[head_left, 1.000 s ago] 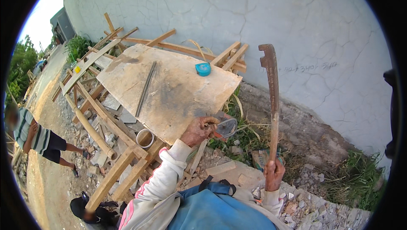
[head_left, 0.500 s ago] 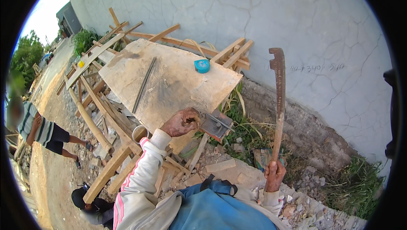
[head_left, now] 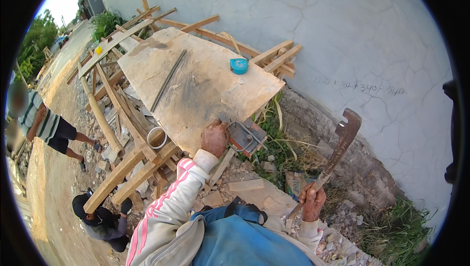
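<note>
My left hand is closed at the near corner of the board, its fingers round one side of a bent steel rod. That rod forms a partial loop over a small dark metal plate fixed at the board's corner. What the curled fingertips touch is partly hidden. My right hand grips the lower handle of a rusty rebar bending bar. Its notched, hooked head tilts up and to the right, apart from the plate. Straight steel rods lie on the wooden board, and a teal tape measure sits near its far edge.
Wooden beams prop the board, and a white ring hangs on them. A cracked pale wall rises beyond. Rubble and weeds lie below. Two people stand or crouch at left, by the road.
The bending bar has dropped from upright to a rightward slant. My left hand has turned knuckles-up, and the bent rod now shows as a wider loop over the plate. The whole view has shifted slightly.
</note>
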Demonstrator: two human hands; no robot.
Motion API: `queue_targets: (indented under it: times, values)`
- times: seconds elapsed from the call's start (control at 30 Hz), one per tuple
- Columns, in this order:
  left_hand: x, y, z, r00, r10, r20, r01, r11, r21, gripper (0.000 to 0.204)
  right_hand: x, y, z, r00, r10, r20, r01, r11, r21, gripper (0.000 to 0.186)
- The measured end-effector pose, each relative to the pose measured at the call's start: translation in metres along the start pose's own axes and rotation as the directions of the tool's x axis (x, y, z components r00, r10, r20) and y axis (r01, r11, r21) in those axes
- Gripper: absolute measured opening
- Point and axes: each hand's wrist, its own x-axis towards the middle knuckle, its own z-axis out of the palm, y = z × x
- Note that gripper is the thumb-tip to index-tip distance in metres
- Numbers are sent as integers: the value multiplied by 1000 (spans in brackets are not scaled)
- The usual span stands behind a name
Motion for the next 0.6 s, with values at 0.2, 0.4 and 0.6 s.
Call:
queue_targets:
  times: [0.2, 0.4, 0.6]
  values:
    - [-5, 5, 11, 990, 53, -131, -31, 986, 164, 21, -7, 12, 2, 977, 180, 114, -161, 974, -157, 46]
    - [-2, 8, 16, 988, -23, -149, 45, 989, 140, 20, 8, 16, -14, 967, 116, 225, -43, 950, -308, 40]
    - [-6, 15, 22, 971, -88, -224, 110, 990, 89, 22, 46, 11, -32, 944, 172, 280, 23, 814, -581, 46]
